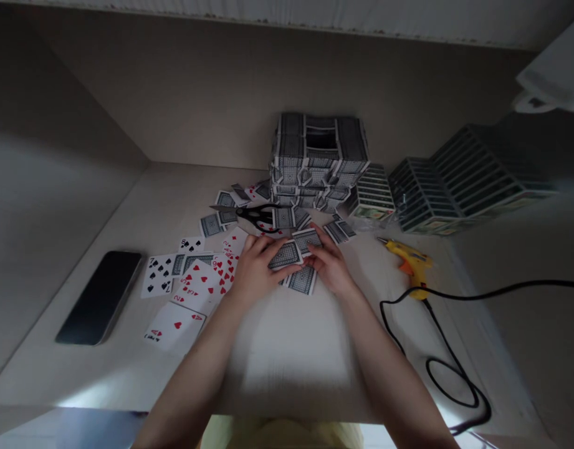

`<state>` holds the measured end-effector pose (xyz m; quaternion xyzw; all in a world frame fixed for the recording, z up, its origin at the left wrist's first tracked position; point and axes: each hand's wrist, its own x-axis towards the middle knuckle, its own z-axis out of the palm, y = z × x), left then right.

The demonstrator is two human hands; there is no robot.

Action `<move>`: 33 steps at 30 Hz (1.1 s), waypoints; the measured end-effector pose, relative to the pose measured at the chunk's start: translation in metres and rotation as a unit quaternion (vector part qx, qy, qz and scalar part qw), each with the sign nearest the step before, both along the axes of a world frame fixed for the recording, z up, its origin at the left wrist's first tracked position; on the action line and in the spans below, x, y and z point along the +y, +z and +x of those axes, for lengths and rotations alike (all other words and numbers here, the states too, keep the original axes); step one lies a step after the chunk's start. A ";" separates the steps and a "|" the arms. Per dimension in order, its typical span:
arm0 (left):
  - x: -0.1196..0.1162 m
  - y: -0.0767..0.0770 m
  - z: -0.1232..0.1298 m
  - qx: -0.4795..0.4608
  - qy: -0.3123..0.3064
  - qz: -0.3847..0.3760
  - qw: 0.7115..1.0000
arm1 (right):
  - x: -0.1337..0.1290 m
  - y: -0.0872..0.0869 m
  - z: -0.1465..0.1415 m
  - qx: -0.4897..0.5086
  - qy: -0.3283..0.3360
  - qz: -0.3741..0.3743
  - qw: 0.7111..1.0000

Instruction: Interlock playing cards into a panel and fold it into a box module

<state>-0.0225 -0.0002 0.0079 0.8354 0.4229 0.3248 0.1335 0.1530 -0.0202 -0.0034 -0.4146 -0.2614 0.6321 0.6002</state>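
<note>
Near the middle of the table, my left hand (258,268) pinches a patterned playing card piece (285,254) between thumb and fingers. Just to its right, my right hand (330,262) has its fingers closed round another card piece (306,241), whose left edge meets or overlaps the first. Both show their grey backs. Beneath the hands a further card piece (301,280) lies on the table. Black-handled scissors (256,215) rest behind my left hand among scattered cut cards, their blades pointing left.
A structure built of cards (319,159) stands at the back. Card stacks (373,193) and larger ones (473,178) are to its right. A yellow glue gun (411,265) with black cable lies right. Face-up cards (197,284) and a phone (100,298) lie left.
</note>
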 end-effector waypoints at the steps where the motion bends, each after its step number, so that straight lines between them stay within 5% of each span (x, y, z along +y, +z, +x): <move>1: 0.000 0.000 0.000 -0.001 0.004 0.002 1.000 | 0.000 0.000 0.000 0.000 0.003 0.002 1.000; 12: 0.001 -0.002 -0.001 0.006 0.041 0.024 0.999 | 0.000 -0.001 0.003 -0.054 0.056 0.009 0.997; 19: 0.001 -0.005 0.001 -0.024 0.009 0.003 1.000 | -0.001 -0.009 0.001 -0.142 0.054 0.031 0.988; 33: -0.002 -0.010 0.008 -0.075 -0.008 -0.068 0.995 | -0.010 0.007 -0.008 -0.171 0.053 0.022 0.984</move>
